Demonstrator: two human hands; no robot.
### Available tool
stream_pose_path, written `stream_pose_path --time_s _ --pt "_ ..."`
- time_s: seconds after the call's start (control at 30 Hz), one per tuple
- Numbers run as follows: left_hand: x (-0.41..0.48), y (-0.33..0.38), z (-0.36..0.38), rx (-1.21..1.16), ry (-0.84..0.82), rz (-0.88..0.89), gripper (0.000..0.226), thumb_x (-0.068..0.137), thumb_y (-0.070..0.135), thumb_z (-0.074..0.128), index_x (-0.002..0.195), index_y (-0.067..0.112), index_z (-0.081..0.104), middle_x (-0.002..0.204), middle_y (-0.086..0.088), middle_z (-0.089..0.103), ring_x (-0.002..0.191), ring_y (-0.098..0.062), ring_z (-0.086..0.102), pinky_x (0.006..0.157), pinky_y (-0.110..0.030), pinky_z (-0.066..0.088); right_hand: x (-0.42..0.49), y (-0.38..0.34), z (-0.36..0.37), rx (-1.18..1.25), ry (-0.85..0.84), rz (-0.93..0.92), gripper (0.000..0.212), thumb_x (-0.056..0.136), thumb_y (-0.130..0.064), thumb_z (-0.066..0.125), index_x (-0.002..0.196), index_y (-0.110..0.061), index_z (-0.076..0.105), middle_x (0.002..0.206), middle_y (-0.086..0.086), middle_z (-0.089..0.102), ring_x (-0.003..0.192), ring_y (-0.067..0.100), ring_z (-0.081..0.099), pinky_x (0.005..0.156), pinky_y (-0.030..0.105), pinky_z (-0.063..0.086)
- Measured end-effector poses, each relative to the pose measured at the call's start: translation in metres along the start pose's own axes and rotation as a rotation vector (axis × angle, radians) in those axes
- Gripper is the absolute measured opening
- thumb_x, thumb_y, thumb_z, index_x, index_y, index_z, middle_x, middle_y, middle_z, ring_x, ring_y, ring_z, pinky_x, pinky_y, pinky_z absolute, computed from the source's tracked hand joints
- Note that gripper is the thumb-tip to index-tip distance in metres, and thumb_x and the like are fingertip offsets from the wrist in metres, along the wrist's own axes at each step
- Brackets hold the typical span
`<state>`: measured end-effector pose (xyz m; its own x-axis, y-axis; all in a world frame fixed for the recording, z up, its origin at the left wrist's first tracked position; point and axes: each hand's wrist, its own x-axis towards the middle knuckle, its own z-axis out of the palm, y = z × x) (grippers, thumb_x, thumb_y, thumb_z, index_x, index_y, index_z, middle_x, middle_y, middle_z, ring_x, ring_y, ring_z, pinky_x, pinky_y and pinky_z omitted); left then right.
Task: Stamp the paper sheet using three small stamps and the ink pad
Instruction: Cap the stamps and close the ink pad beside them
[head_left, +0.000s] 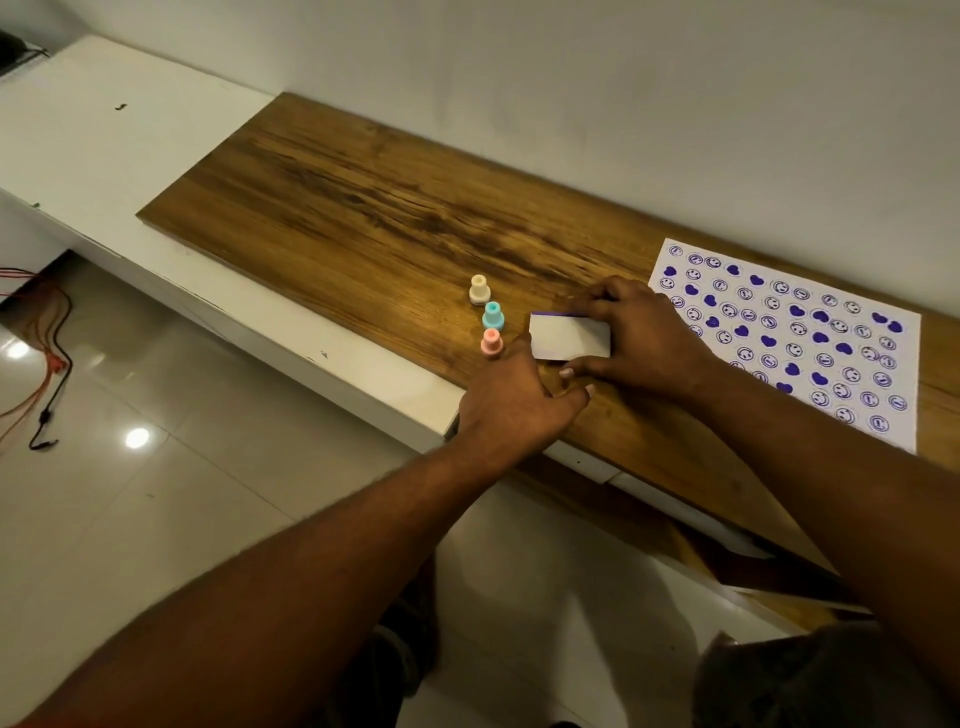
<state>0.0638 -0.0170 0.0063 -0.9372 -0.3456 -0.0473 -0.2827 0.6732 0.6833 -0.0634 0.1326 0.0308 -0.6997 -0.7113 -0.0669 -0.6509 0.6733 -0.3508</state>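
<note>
Closing the ink pad (569, 338) looks like your step: your right hand (644, 338) pinches its edges, your left hand (511, 395) lies spread, fingertips at its corner. Press evenly, sparing the three stamps (492, 315) just beside it on the bench (363, 208); the filled paper sheet (789, 338) lies rightward.

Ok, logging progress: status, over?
Right hand grips ink pad, left hand touches its corner. Three stamps upright beside it, untouched. Sheet covered in prints. Nothing in the way.

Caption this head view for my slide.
Right hand grips the ink pad, left hand touches it, beside three stamps; paper sheet full of prints.
</note>
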Motion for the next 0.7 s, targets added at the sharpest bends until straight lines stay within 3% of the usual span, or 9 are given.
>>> stream_pose_path --time_s 0.1,0.27,0.4,0.7 --pt "0.001 -0.001 0.0 0.002 -0.011 -0.011 0.087 0.079 0.073 0.069 0.147 0.025 0.041 0.128 0.005 0.063 0.107 -0.013 0.063 0.058 -0.014 0.036 -0.001 0.011 -0.006 -0.003 0.009 0.009 0.094 0.068 -0.075 0.075 0.145 -0.025 0.055 0.139 0.004 0.058 0.123 0.024 0.054 0.093 0.038 0.05" --pt "0.002 0.0 0.001 0.0 -0.032 -0.038 0.085 0.079 0.073 0.069 0.145 0.026 0.044 0.121 0.005 0.065 0.098 -0.01 0.061 0.06 -0.019 0.044 -0.003 0.023 -0.006 0.005 0.011 -0.015 0.083 0.074 -0.062 0.08 0.144 -0.021 0.058 0.136 0.005 0.063 0.119 0.023 0.059 0.086 0.028 0.044" --pt "0.002 0.002 0.002 0.014 -0.044 -0.059 0.087 0.08 0.071 0.071 0.146 0.023 0.043 0.12 0.003 0.065 0.101 -0.015 0.065 0.07 -0.028 0.057 -0.004 0.023 -0.005 -0.01 0.004 -0.035 0.079 0.078 -0.06 0.078 0.143 -0.022 0.058 0.138 0.005 0.061 0.121 0.023 0.058 0.087 0.029 0.045" --pt "0.003 0.007 -0.003 0.044 -0.05 -0.094 0.081 0.082 0.069 0.07 0.144 0.022 0.046 0.107 0.003 0.068 0.092 -0.013 0.066 0.065 -0.027 0.053 -0.007 0.024 -0.007 -0.063 -0.007 -0.058 0.075 0.081 -0.065 0.072 0.141 -0.02 0.061 0.14 0.003 0.06 0.124 0.024 0.057 0.094 0.038 0.052"
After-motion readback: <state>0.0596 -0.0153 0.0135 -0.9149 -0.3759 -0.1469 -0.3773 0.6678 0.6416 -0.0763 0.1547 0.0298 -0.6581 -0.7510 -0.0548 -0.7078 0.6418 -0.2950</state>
